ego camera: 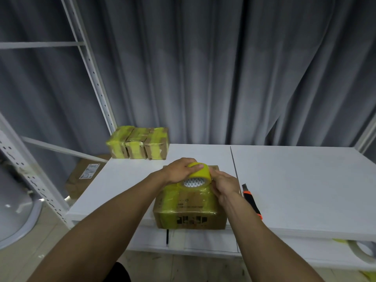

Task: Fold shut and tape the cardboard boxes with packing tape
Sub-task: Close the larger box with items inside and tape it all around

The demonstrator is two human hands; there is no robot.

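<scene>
A closed brown cardboard box (191,208) sits at the front edge of the white table (295,180), with yellow tape strips across its top and front. On top of it stands a yellow roll of packing tape (198,174) with a white patterned core. My left hand (180,168) grips the roll from the left, fingers curled over its top. My right hand (222,184) holds the roll's right side, fingers curled against it; what the fingertips pinch is hidden.
Three taped boxes (138,142) stand in a row at the table's back left. An orange and black utility knife (252,201) lies just right of my right wrist. A white metal rack (91,78) rises at left. Another tape roll (362,253) lies under the table at right.
</scene>
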